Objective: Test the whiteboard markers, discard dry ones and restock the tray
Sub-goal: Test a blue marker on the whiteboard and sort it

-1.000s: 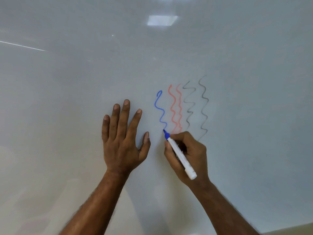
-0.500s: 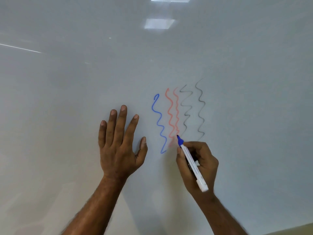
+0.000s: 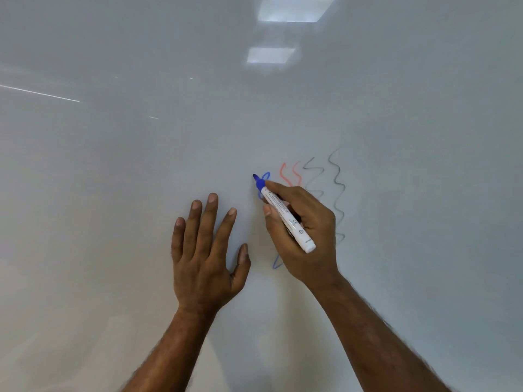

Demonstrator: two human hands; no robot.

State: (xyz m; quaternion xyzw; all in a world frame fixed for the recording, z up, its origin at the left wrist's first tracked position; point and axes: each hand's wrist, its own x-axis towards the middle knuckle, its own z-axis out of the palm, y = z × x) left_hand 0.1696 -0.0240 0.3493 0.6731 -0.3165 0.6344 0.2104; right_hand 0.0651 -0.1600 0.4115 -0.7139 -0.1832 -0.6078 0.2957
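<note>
Blue marker (image 3: pixel 285 214) held in right hand (image 3: pixel 318 222) grip (tip up-left); left hand (image 3: pixel 203 261) flat.

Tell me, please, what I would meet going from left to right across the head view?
Left hand → blue marker tip → two red squiggles → faint black squiggle → darker black squiggle. The right hand overlaps several of these, so it is left out.

place: office or classroom — whiteboard (image 3: pixel 141 193) | reflected ceiling panels (image 3: pixel 270 55)
</note>
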